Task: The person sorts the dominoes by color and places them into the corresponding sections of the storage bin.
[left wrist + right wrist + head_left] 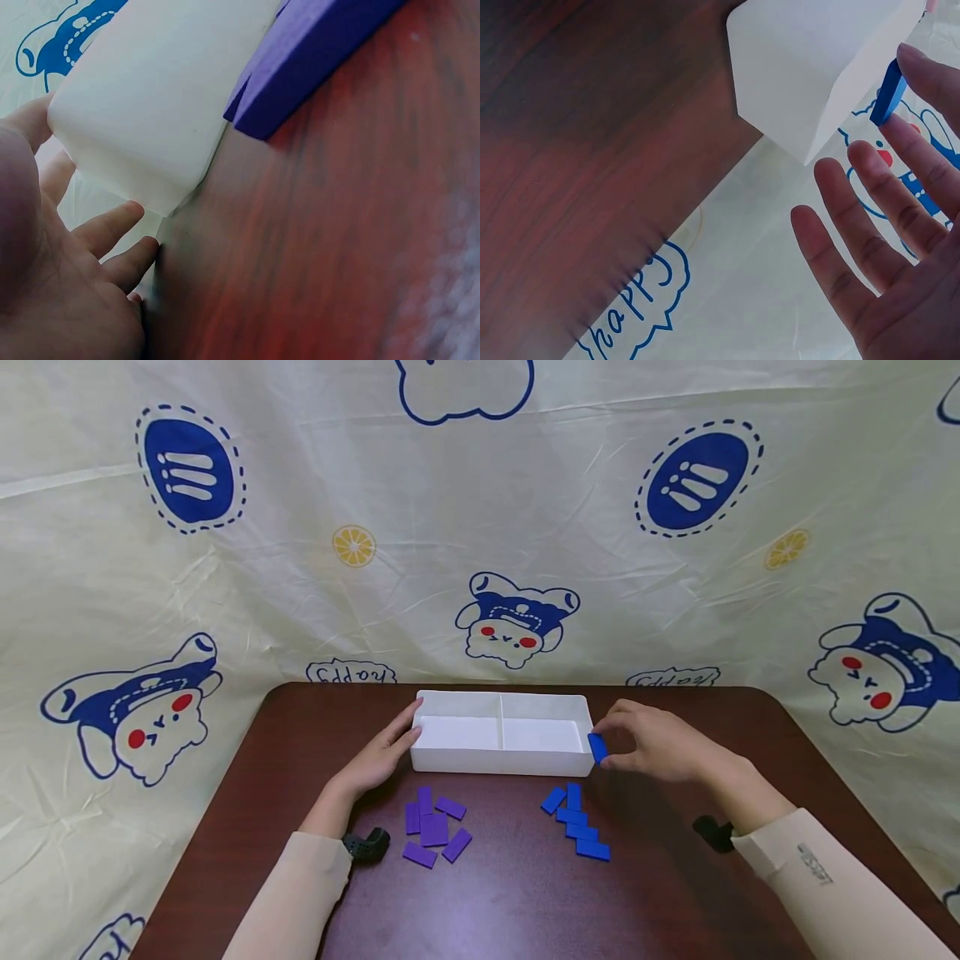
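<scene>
My right hand [660, 745] pinches a blue block [597, 748] between thumb and index finger at the right end of the white box [501, 763]. In the right wrist view the other fingers [870, 255] are spread apart, and the pinched blue block [889, 93] is beside the box wall. At the box's left end rests my left hand [377, 758], its fingers touching the end wall. The left wrist view shows its fingers [112, 229] relaxed and spread by the box corner. The box has two compartments split by a divider [500, 722].
Several purple blocks [434, 830] lie in a loose cluster in front of the box's left part. Several blue blocks [582, 832] form a staggered row before its right part. The brown table [495, 910] ends behind the box at a printed cloth [420, 610].
</scene>
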Demonstrator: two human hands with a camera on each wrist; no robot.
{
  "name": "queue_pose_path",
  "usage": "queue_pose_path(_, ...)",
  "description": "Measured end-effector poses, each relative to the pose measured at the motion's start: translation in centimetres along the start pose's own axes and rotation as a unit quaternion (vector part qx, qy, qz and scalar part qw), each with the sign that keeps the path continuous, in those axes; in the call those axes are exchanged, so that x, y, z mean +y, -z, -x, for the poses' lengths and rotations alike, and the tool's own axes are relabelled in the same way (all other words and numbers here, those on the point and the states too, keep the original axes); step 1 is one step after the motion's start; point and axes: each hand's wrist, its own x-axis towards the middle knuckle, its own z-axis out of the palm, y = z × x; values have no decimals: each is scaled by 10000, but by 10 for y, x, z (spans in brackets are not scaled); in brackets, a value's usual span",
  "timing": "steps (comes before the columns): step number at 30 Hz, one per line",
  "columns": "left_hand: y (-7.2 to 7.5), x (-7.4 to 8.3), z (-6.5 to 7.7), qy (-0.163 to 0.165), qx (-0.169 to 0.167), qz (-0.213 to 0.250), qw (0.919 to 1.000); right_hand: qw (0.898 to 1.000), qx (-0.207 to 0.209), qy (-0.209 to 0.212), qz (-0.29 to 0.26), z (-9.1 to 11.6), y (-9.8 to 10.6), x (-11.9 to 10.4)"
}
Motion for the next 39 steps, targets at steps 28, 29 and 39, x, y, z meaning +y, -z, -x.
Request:
queue_pose_path(28, 0, 1, 2, -13, 35, -120, 9999, 9992, 43, -338, -225, -41, -1, 6)
queue_pose_path(29, 0, 1, 2, -23, 31, -121, 9999, 9991, 36, -336, -247, -42, -2, 7)
queue_pose_path(39, 0, 1, 2, -9, 14, -123, 9999, 9987, 27, -459, -237, -50, -8, 12)
